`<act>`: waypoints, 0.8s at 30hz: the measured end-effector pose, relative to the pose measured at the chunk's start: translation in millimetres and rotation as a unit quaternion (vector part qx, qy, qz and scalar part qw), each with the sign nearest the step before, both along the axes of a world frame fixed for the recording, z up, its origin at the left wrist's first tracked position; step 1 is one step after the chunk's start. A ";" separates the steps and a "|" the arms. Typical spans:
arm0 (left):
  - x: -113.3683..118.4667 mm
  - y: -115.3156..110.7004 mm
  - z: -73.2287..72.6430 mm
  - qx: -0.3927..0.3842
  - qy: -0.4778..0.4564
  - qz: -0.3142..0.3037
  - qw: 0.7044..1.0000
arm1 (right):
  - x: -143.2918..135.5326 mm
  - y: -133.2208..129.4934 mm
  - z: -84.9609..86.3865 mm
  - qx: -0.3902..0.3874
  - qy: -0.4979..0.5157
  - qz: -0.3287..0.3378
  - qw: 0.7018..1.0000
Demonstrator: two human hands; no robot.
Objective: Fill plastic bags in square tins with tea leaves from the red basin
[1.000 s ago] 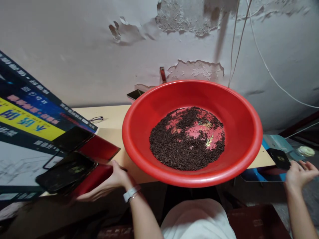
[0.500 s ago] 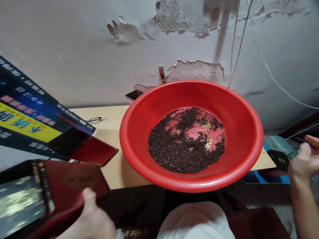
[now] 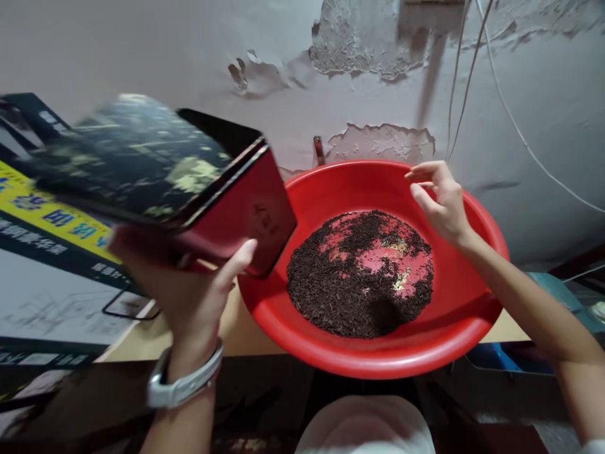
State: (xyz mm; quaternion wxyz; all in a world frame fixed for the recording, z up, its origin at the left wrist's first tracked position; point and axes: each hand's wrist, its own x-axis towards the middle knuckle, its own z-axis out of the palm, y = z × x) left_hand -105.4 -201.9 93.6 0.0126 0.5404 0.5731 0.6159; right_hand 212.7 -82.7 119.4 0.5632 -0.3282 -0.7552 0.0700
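Note:
My left hand, a pale band on its wrist, grips a red box from below, thumb on its side. The box is tilted at the basin's left rim; a dark, shiny, gold-flecked surface shows on it, blurred by motion. A wide red plastic basin stands in the middle. Dark loose flakes like tea leaves cover much of its bottom, with bare patches and a few yellow bits. Over the basin's right side hovers my right hand, fingers bent and apart, nothing visible in it.
A big printed carton with a yellow stripe stands at the left. The basin rests on a pale wooden table against a peeling wall. Cords hang down the wall. A blue-green object lies at the right.
My left hand has lifted the red box up and to the right, beside the basin's rim. My right hand has come in from the far right to above the basin.

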 end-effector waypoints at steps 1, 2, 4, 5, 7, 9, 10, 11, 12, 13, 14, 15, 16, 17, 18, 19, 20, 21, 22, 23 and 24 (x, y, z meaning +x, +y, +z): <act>6.7 13.5 4.1 0.036 -0.021 -0.009 0.999 | -7.2 3.8 4.6 -0.003 -0.009 0.014 1.000; 12.3 26.9 6.3 0.036 -0.035 -0.025 0.998 | -13.8 7.4 10.2 -0.002 -0.020 0.027 0.999; 20.8 52.2 5.3 0.024 -0.042 -0.048 0.998 | -24.7 15.9 24.2 0.011 -0.043 0.043 0.998; 24.2 63.4 2.9 0.009 -0.033 -0.064 0.997 | -29.0 21.0 31.9 0.018 -0.059 0.049 0.997; 31.1 82.1 -3.5 -0.015 0.000 -0.101 0.995 | -34.9 33.6 46.4 0.028 -0.099 0.058 0.993; 39.1 95.7 -9.5 -0.041 0.038 -0.146 0.988 | -37.4 48.1 56.7 0.028 -0.142 0.072 0.987; 43.4 101.0 -11.9 -0.052 0.054 -0.168 0.983 | -37.4 55.4 59.5 0.027 -0.162 0.081 0.983; 47.7 105.4 -14.1 -0.062 0.064 -0.188 0.978 | -36.6 62.3 60.8 0.024 -0.180 0.090 0.979; 52.0 109.3 -16.0 -0.069 0.072 -0.207 0.973 | -35.2 68.5 60.5 0.018 -0.197 0.099 0.975; 55.9 112.9 -17.8 -0.075 0.077 -0.224 0.969 | -33.1 73.7 58.9 0.010 -0.212 0.107 0.971; 59.6 116.1 -19.6 -0.078 0.080 -0.239 0.965 | -30.5 77.9 56.3 -0.001 -0.226 0.114 0.968; 62.9 119.3 -21.5 -0.081 0.081 -0.252 0.961 | -27.3 81.0 53.2 -0.014 -0.237 0.116 0.964; 66.0 122.6 -23.4 -0.086 0.083 -0.263 0.957 | -23.5 82.8 50.1 -0.027 -0.245 0.116 0.962; 68.8 125.9 -25.3 -0.092 0.083 -0.272 0.954 | -19.0 83.3 47.5 -0.037 -0.249 0.112 0.961; 71.6 129.6 -27.3 -0.100 0.083 -0.282 0.951 | -13.7 82.4 45.7 -0.042 -0.249 0.107 0.962; 74.3 133.6 -29.4 -0.111 0.083 -0.290 0.947 | -7.5 80.0 45.3 -0.043 -0.248 0.102 0.962; 77.0 138.2 -31.7 -0.122 0.082 -0.298 0.943 | -0.2 75.9 46.4 -0.042 -0.249 0.100 0.963; 80.0 143.5 -34.4 -0.133 0.080 -0.306 0.939 | 8.1 70.0 48.9 -0.043 -0.251 0.098 0.962; 83.1 149.4 -37.7 -0.144 0.077 -0.314 0.935 | 17.4 62.3 52.8 -0.050 -0.255 0.096 0.961; 86.5 155.8 -41.8 -0.155 0.072 -0.321 0.931 | 27.8 52.8 57.6 -0.063 -0.258 0.091 0.960; 90.4 162.7 -46.9 -0.164 0.066 -0.330 0.927 | 39.1 41.9 62.9 -0.080 -0.254 0.080 0.960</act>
